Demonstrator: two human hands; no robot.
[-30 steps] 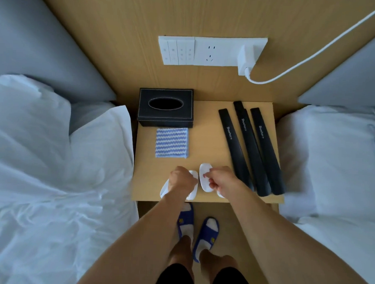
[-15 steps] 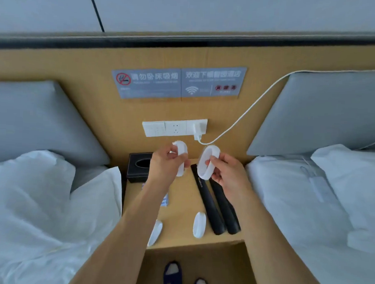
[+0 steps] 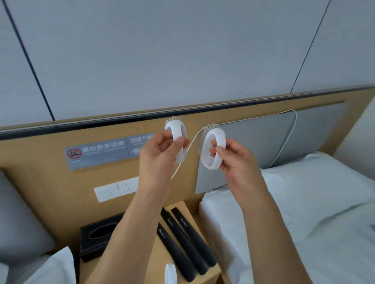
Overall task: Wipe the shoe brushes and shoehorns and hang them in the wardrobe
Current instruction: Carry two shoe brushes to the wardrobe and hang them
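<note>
Both hands were raised in front of the headboard (image 3: 51, 179), each holding one white oval shoe brush. Left hand (image 3: 160, 150): grip closed on the left brush (image 3: 175, 132), thumb and fingers pinching its lower rim, bristles pointing up and away. Right hand (image 3: 235, 159): grip closed on the right brush (image 3: 212, 149), fingertips through the loop-shaped back, thumb on the outer band, bristles showing at the top edge. The two brushes were near each other but apart, with a white cable (image 3: 287, 142) running behind them across the grey headboard pad (image 3: 257, 145).

Below, on the table (image 3: 175, 208): three black shoehorns (image 3: 190, 243) lying side by side, roughly parallel and touching or nearly so. One more white brush (image 3: 170, 279) lay near the table's front edge, just left of the shoehorns' near ends. A black tissue box (image 3: 98, 239) sat at the table's back left, partly hidden by the left forearm. White switch/socket panel (image 3: 115, 189) on the headboard above it. White bedding (image 3: 308, 211) on the right, a pillow (image 3: 9, 215) on the left.
</note>
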